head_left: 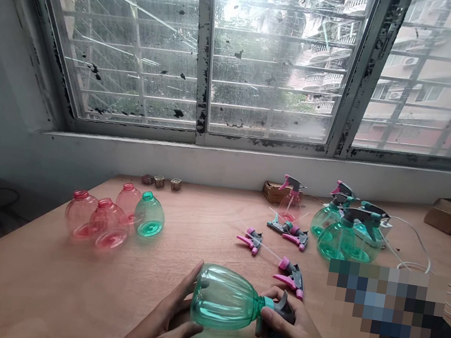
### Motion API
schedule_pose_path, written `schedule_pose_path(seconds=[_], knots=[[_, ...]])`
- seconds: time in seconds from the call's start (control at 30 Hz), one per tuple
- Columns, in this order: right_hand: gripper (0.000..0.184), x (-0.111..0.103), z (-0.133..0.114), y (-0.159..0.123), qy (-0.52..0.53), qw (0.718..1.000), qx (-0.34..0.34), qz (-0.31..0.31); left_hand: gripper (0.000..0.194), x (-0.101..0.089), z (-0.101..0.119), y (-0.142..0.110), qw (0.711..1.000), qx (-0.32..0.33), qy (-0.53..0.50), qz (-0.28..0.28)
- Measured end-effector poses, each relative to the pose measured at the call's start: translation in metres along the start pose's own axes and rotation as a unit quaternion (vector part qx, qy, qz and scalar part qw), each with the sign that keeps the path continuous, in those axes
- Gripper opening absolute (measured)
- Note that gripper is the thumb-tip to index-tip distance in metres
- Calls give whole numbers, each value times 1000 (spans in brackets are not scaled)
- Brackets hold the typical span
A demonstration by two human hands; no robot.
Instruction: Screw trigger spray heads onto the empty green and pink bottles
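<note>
Green plastic spray bottle: lying on its side over the desk | pink bottles far left | left hand: cupping the body | right hand: gripping the neck and teal-grey trigger head | pink trigger heads just beyond | green sprayers far right

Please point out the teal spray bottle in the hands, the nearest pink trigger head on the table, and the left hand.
Teal spray bottle (222, 298): head view, on its body.
Pink trigger head (297, 276): head view, on its gray top.
Left hand (160, 324): head view, on its back.
</note>
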State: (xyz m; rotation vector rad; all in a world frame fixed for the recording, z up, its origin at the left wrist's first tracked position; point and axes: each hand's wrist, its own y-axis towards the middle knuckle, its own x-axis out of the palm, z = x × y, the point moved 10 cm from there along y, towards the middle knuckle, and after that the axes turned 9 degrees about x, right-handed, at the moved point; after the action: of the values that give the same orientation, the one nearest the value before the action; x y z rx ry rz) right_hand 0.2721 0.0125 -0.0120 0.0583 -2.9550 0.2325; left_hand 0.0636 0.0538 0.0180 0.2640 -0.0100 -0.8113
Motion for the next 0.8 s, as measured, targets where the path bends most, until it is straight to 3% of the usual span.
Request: schedule_pose_path(seconds=[0.1, 0.37, 0.8], knots=[[44, -1, -1, 0, 5, 1000, -6, 5, 86, -2, 3, 0, 1000, 6, 12, 3], [43, -4, 2, 2, 23, 1000, -9, 8, 73, -2, 14, 6, 1000, 8, 2, -5], [42, -2, -1, 1, -2, 1000, -11, 6, 63, -5, 5, -1, 1000, 11, -4, 12]])
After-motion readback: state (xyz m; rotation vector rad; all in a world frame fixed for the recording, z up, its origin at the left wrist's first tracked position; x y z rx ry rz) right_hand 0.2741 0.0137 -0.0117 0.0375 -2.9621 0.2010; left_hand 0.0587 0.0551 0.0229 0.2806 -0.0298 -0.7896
